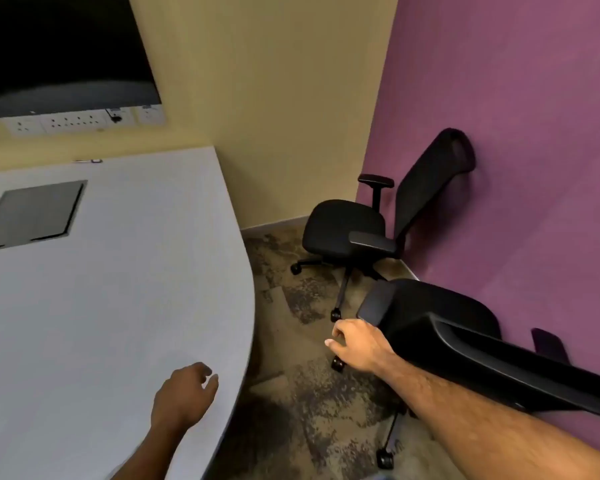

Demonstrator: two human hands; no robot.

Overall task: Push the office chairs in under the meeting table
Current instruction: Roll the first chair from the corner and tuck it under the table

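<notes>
The fingers [338, 336] of the right hand [359, 344] are being curled loosely beside the front tip of the near chair's armrest [378, 306]; whether they are closing on it or only being held against it cannot be told, as the contact is being hidden by the hand itself. The fingers of the left hand [184, 398] are being held slightly spread and empty above the edge of the meeting table [136, 306].

The near office chair [465, 341] is being kept well out from the table, close to the purple wall [534, 133], and the far office chair [347, 225] is being left in the corner with its backrest against that wall; neither is under the table.

If the near chair is being pulled by one armrest alone, it is likely to be swivelled on its castors [338, 363] rather than rolled straight, so an armrest could be knocked against the curved table edge. The patchy carpet [309, 393] could also be dragging on the wheels.
</notes>
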